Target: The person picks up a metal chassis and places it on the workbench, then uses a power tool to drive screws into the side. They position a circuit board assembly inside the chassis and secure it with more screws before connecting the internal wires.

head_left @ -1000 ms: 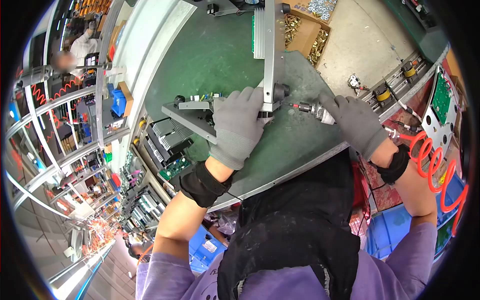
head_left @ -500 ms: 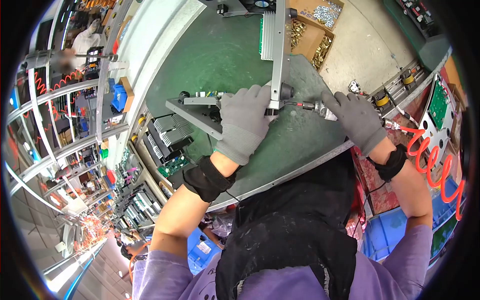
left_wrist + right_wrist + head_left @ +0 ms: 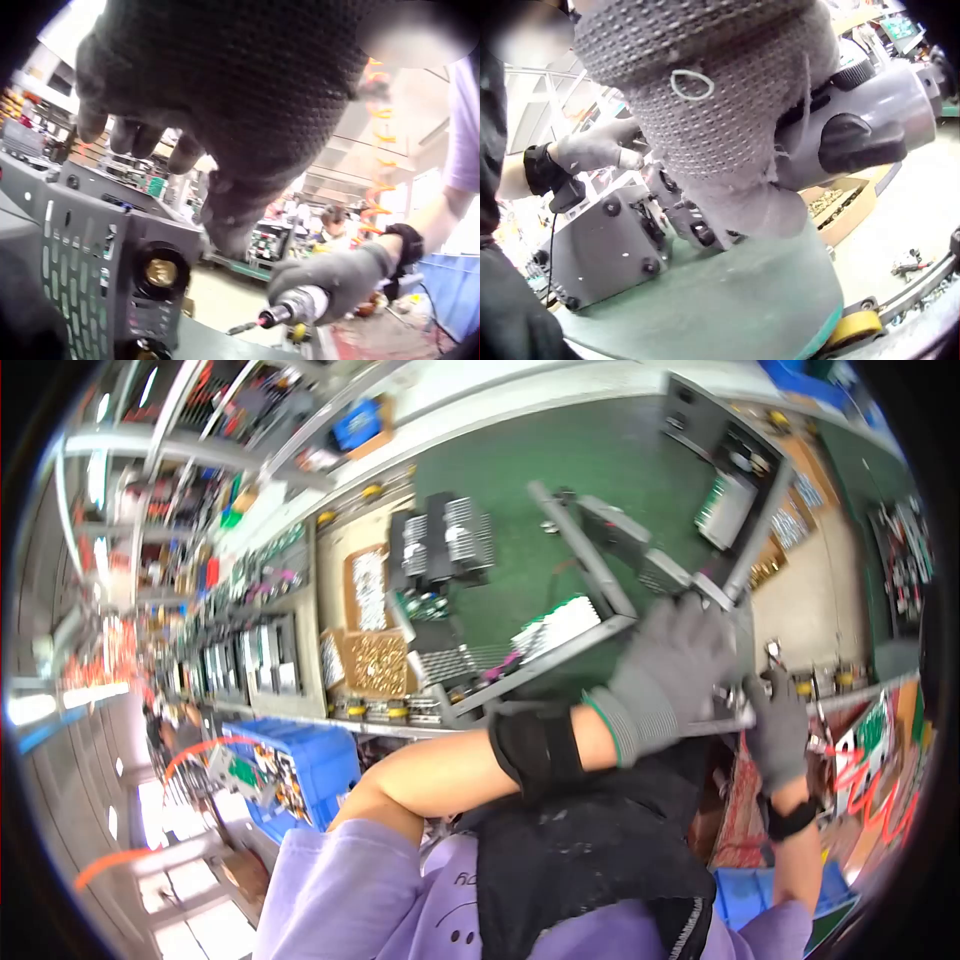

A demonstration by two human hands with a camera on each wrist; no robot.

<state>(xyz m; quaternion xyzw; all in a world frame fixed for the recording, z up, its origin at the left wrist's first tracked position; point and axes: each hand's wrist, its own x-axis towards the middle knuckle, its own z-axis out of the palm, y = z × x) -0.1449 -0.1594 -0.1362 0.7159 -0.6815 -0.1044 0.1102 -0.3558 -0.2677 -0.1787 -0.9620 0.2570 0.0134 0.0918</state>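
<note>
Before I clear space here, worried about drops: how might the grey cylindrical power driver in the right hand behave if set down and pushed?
The grey cylindrical power driver might roll, being round-bodied, though the black lever-like piece on its side could stop it. It is probably heavy for its size, since it looks metallic.

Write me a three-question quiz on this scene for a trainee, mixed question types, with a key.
1. Which hand holds the power screwdriver?
2. True or false: in the left wrist view, the screwdriver's bit touches the slotted grey case.
3. The worktop is: A, white; B, green; C, red.

Key:
1. The right hand.
2. False; a gap shows between the bit and the case.
3. B.
</note>
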